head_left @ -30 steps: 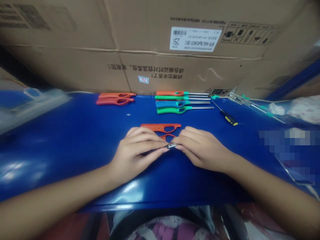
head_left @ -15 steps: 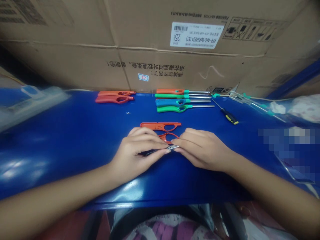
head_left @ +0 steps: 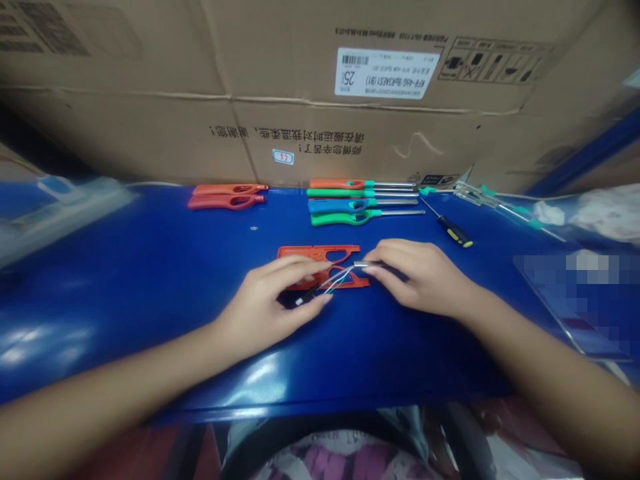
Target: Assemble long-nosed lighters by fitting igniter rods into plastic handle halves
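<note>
My right hand (head_left: 417,277) pinches a short metal tube (head_left: 359,265) between thumb and fingertips. Thin white and green wires (head_left: 339,279) run from this tube down to a small black part with a white end (head_left: 306,297). That part lies in the gap between the thumb and fingers of my left hand (head_left: 280,290), which are spread apart. Beneath the wires are two orange lighter handle halves: the farther half (head_left: 300,251) in plain sight, the nearer half (head_left: 357,283) partly covered by my left fingers.
Several assembled long lighters (head_left: 340,205) lie at the back middle, with two orange-red lighter handles (head_left: 227,201) to their left. A screwdriver (head_left: 454,231) and clear packs with metal rods (head_left: 500,203) are at right. A cardboard box (head_left: 165,140) walls off the back.
My right hand has moved slightly away from me with the metal tube. My left fingers have spread, uncovering the wires and black part. More of the nearer orange half shows.
</note>
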{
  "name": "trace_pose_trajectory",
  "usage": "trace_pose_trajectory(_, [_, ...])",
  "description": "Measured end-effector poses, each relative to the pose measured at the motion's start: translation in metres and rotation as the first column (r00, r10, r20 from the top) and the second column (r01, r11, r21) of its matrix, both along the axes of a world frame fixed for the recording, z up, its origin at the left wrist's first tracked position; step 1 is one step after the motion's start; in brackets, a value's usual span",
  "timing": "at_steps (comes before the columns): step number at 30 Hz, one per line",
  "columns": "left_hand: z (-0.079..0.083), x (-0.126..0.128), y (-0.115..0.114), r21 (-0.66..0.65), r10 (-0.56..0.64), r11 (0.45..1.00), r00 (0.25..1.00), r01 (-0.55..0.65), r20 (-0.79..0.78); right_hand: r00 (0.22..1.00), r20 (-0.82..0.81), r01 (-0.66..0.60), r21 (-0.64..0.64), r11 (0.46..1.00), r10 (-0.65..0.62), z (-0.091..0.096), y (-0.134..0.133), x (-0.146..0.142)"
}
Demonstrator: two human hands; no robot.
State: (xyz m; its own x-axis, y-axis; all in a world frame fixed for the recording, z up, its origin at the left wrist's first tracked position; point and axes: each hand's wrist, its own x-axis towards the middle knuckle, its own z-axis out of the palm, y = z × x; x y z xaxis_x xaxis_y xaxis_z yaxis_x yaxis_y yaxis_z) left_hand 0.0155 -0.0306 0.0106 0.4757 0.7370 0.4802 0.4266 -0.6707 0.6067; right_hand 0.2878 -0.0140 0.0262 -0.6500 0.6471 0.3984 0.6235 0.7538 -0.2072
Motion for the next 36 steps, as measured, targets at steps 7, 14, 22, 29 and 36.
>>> trace_pose_trajectory(7, [-0.001,-0.005,0.008,0.007,0.053,0.999,0.998,-0.053,-0.033,1.000,0.011,0.017,-0.159,0.987,-0.015,-0.002,0.009,0.010])
trace_pose_trajectory(14, [-0.001,-0.009,0.013,0.022,0.057,0.998,0.996,-0.055,-0.063,1.000,-0.016,0.012,-0.415,0.910,-0.021,0.003,0.007,0.008])
trace_pose_trajectory(22, [-0.011,-0.009,0.020,0.075,-0.060,0.995,0.994,0.067,-0.088,0.997,0.046,-0.045,-0.400,0.915,0.069,0.000,0.009,0.010])
trace_pose_trajectory(29, [-0.018,-0.010,0.024,0.077,-0.146,0.985,0.984,0.154,-0.106,0.989,0.148,0.019,-0.296,0.955,0.026,0.003,0.010,0.016])
trace_pose_trajectory(36, [-0.019,-0.009,0.025,0.084,-0.153,0.983,0.982,0.162,-0.109,0.987,0.159,0.023,-0.284,0.959,0.024,0.002,0.013,0.017])
